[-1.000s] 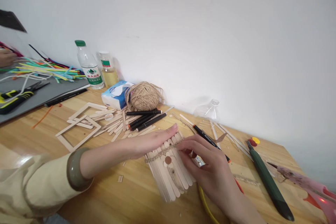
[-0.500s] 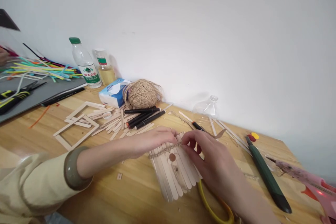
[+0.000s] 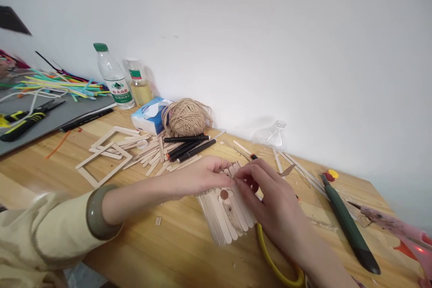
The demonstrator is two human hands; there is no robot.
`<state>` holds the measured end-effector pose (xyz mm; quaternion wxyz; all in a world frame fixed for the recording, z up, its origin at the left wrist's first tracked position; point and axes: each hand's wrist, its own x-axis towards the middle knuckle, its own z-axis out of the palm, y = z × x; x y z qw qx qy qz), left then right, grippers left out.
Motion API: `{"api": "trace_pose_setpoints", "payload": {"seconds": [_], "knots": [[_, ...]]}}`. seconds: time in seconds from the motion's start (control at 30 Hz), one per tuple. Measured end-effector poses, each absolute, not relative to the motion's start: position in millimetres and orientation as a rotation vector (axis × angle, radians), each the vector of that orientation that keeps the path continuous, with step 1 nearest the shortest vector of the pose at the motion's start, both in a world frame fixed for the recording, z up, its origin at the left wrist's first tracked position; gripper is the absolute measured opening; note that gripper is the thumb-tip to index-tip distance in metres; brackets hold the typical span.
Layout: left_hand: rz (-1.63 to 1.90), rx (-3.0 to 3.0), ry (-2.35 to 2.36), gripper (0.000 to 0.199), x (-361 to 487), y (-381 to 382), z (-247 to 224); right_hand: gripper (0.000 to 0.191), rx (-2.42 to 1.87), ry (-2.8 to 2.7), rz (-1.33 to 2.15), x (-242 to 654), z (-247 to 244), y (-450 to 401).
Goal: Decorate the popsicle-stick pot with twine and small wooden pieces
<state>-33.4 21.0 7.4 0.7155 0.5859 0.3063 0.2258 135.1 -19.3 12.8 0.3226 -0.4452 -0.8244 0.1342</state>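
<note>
A panel of wooden craft sticks (image 3: 219,220) set side by side lies at the centre, with a brown round piece (image 3: 224,194) on its face and twine across its upper part. My left hand (image 3: 207,175) reaches over the panel's upper left, its thumb lying across the twine and its fingers partly behind the top edge; it grips the panel. At the upper right of the panel, my right hand (image 3: 266,189) is closed, thumb and index finger pinched at the twine. What sits between those fingertips is too small to make out clearly.
Yellow-handled scissors (image 3: 275,267) lie below my right wrist. A green tool (image 3: 351,225) and pink glue gun (image 3: 398,227) are at right. Behind are a twine ball (image 3: 187,118), black markers (image 3: 197,150), tissues (image 3: 150,116), bottles; stick frames (image 3: 104,162) at left.
My left thumb has come down across the twine at the panel's top. The panel has tilted a little. The whole view has shifted slightly.
</note>
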Motion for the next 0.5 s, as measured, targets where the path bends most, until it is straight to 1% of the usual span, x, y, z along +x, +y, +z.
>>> {"api": "trace_pose_setpoints", "payload": {"seconds": [0.13, 0.27, 0.37, 0.5], "knots": [[0.518, 1.285, 0.647, 0.007, -33.9, 21.4, 7.8, 0.012, -1.152, -2.163, 0.342, 135.1, 11.9, -18.5], [0.529, 1.258, 0.659, 0.005, -34.8, 22.0, 9.7, 0.021, -1.052, -2.24, 0.309, 137.5, 12.0, -18.2], [0.537, 1.252, 0.66, 0.008, -36.4, 22.2, 10.3, 0.022, -1.014, -2.238, 0.289, 140.5, 11.1, -17.5], [0.544, 1.241, 0.644, 0.01, -37.6, 21.4, 10.7, 0.021, -0.961, -2.286, 0.103, 144.5, 6.1, -17.1]]}}
